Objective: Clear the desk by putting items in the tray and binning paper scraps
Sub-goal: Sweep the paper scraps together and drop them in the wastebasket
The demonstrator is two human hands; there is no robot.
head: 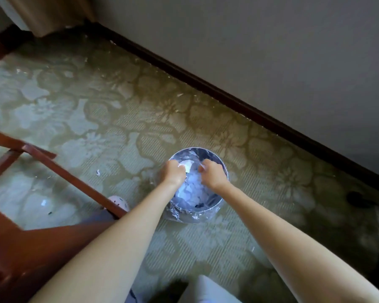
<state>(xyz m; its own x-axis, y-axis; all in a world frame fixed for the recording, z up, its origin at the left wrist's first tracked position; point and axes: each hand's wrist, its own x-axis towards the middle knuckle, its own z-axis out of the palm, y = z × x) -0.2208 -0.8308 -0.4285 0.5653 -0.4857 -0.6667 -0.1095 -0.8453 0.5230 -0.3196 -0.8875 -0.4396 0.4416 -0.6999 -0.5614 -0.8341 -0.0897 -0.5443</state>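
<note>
patterned green carpet (96, 101) carries a lined round bin (224, 171), scattered paper scraps (43, 202) and a wooden chair (53, 215).
</note>
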